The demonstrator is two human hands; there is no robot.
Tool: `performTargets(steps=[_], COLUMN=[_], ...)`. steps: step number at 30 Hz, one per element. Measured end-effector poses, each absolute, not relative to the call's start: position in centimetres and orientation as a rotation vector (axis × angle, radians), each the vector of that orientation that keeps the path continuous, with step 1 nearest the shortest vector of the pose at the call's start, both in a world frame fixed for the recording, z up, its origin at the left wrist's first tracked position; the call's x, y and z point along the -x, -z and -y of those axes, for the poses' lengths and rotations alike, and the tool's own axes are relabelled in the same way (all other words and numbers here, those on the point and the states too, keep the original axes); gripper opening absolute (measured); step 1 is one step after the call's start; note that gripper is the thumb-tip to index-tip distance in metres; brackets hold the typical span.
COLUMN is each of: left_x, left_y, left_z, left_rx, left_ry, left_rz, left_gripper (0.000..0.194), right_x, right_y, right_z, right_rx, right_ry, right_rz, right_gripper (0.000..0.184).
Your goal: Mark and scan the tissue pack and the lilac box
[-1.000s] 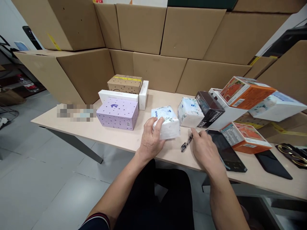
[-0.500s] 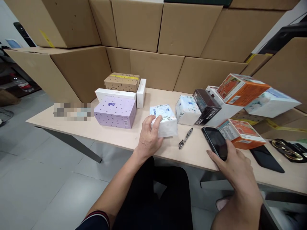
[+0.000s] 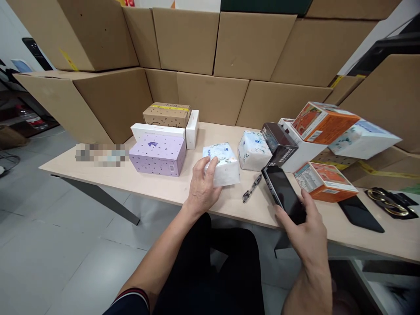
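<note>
My left hand (image 3: 202, 186) rests closed on the near left side of a white tissue pack (image 3: 226, 168), its fingers on the top edge. My right hand (image 3: 306, 223) grips a black smartphone (image 3: 285, 192) by its lower end, thumb on one side and fingers on the other. The phone is tilted, its dark screen facing up. Between the tissue pack and the phone lies a clear-and-black pen (image 3: 252, 189). Behind the pen stands a second tissue pack (image 3: 254, 151), touching a dark brown box (image 3: 278, 144).
On the left stand a purple box (image 3: 158, 155), slim white boxes (image 3: 192, 131) and a small cardboard box (image 3: 167, 116). To the right are orange boxes (image 3: 324, 181), a flat black device (image 3: 361, 214) and gold-handled scissors (image 3: 389, 203). Cardboard boxes (image 3: 213, 96) wall the table's back.
My right hand has closed on the smartphone and brought it left and up off the table, near the pen. My left hand stays on the tissue pack. The view has shifted slightly.
</note>
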State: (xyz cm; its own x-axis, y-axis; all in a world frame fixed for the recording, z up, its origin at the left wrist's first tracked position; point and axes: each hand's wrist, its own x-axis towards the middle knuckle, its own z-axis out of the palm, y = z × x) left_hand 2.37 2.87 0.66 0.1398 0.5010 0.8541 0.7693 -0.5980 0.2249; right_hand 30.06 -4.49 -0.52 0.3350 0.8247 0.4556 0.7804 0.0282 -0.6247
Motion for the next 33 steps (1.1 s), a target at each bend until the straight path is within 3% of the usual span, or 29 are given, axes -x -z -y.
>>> performTargets(steps=[6, 11, 20, 23, 26, 30, 33], left_x=[-2.3, -2.3, -2.3, -2.1, -2.3, -3.6, -5.1], left_y=[-0.8, -0.8, -1.5, -1.4, -0.8, -0.7, -1.2], left_z=[-3.0, -2.9, -2.5, -1.6, -0.3, 1.5, 2.5], left_rx=[2.129, 2.196, 2.368, 2.209, 2.128, 2.378, 2.637], left_ry=[1.448, 1.346, 1.301, 1.692, 2.322, 3.126, 3.464], left_rz=[1.210, 1.245, 1.228, 1.130, 1.295, 1.661, 1.567], left_gripper=[0.086, 0.088, 0.085, 0.061, 0.035, 0.041, 0.042], right_x=[-25.2, -22.7, -22.5, -22.0, -21.2, -19.7, -18.9], right_y=[1.1, 2.2, 2.2, 2.3, 3.0, 3.9, 4.5], right_z=[4.6, 3.1, 2.9, 3.2, 3.8, 4.6, 5.2], right_rx=[1.402, 1.168, 1.123, 1.123, 1.141, 1.138, 1.120], right_ry=[-0.083, 0.170, 0.290, 0.228, 0.100, 0.003, -0.007], right_rz=[1.450, 1.566, 1.584, 1.584, 1.541, 1.483, 1.447], right_gripper=[0.081, 0.081, 0.083, 0.081, 0.079, 0.075, 0.075])
